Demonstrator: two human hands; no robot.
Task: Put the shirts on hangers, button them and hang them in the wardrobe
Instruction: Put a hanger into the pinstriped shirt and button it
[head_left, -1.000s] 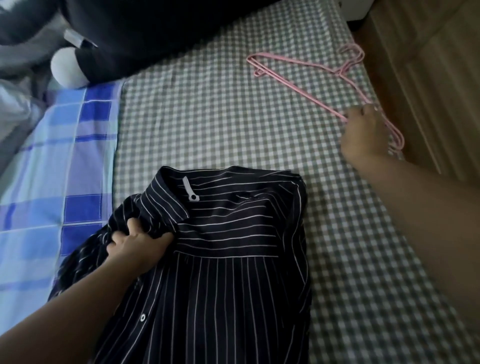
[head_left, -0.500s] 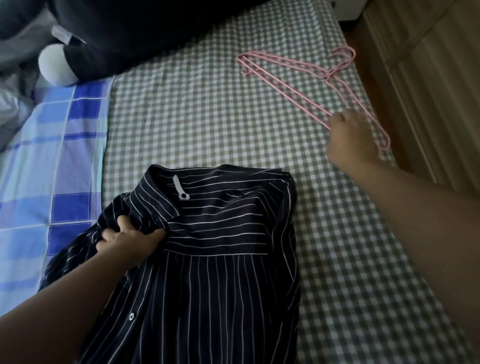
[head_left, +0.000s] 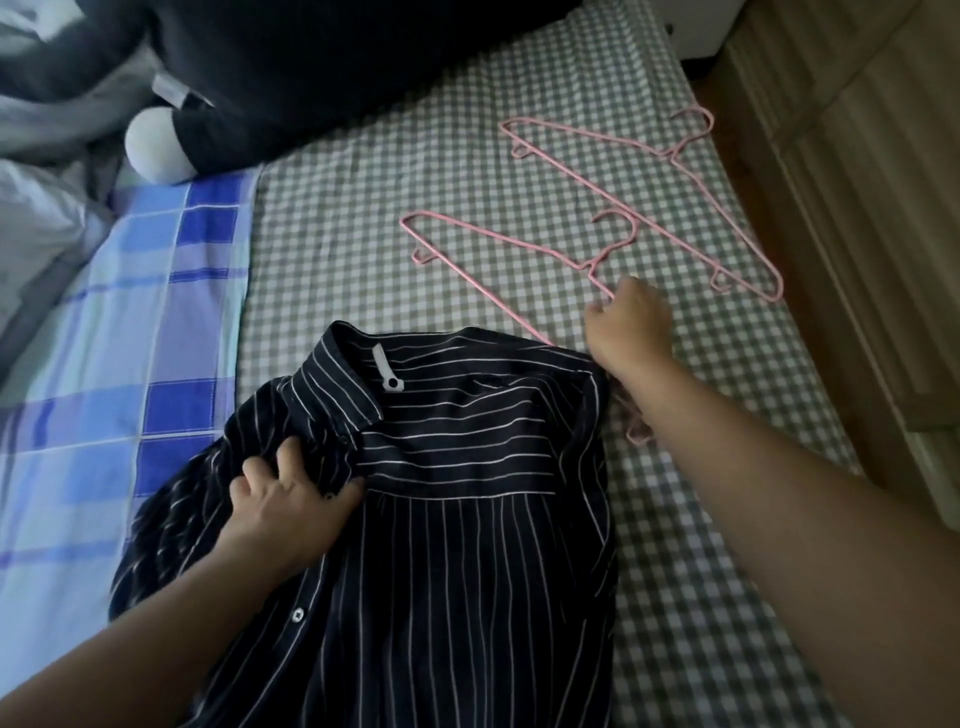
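Checked green bedding (head_left: 701, 597) stretches out under my arms. Nearest me lies the dark striped shirt (head_left: 467, 545), collar away from me; my left hand (head_left: 291, 504) bunches its front edge below the collar. Beyond, my right hand (head_left: 631, 325) pinches one pink hanger (head_left: 498, 241), which I have dragged off its twin and up to the shirt's shoulder, ready for threading in. Farther off, the second hanger (head_left: 587, 135) stays by the bed's edge.

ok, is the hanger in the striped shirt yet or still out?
Out. The right hand grips the nearer pink hanger on the bed, beside the striped shirt; its hook lies bare.
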